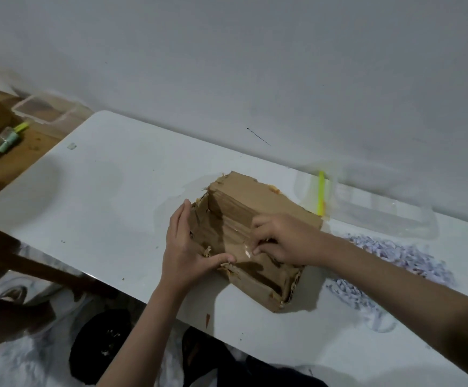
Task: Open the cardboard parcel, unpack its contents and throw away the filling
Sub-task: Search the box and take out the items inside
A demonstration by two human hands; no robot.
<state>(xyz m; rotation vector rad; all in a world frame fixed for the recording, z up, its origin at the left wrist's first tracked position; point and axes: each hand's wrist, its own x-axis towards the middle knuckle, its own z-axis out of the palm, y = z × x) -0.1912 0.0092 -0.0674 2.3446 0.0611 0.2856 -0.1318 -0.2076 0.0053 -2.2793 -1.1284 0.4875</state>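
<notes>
The light is dim, flat and greyish, soft shadows from my arms and the parcel (pixel 255 233) fall on the faintly glossy white table (pixel 101 191), everything looks a little smeared and soft, and the wide lens bends the edges, blurring the left corner most.

This looks like a plain room in a home, used as a makeshift work spot. A glossy white rectangular desk (pixel 110 191) stands against a bare, scuffed white wall (pixel 255 65). Clear plastic storage tubs (pixel 380 208) sit on the desk and on a brown wooden surface (pixel 32 152) to the left. A heap of shredded pale paper (pixel 389 255) lies on the desk, and white sheeting (pixel 26 361) covers the floor.
</notes>
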